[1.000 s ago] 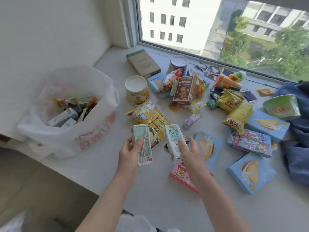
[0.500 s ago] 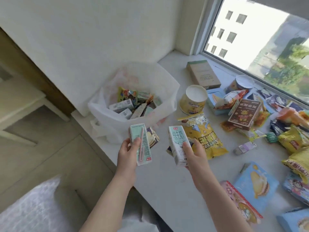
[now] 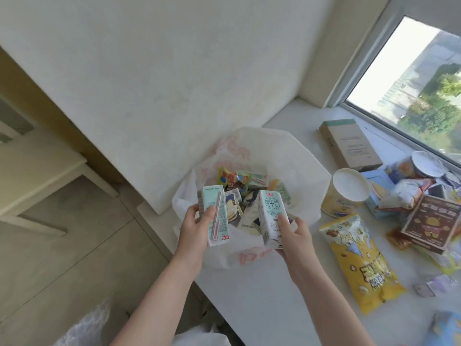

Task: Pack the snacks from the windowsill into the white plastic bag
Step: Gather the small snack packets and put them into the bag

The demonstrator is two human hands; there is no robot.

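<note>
We are gripping one milk carton (image 3: 215, 215) in our left hand (image 3: 193, 229) and another carton (image 3: 271, 218) in our right hand (image 3: 295, 237), at frame centre over the white plastic bag (image 3: 296, 156); dropping them carelessly risks them sliding off its floppy near rim.

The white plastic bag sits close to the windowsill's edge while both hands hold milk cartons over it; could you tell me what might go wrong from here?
1. The white plastic bag sits at the windowsill edge; dropped cartons might tip it off.
2. The left hand and right hand each hold a milk carton, so neither steadies the soft rim.
3. The cartons could crush wrapped snacks inside.
</note>
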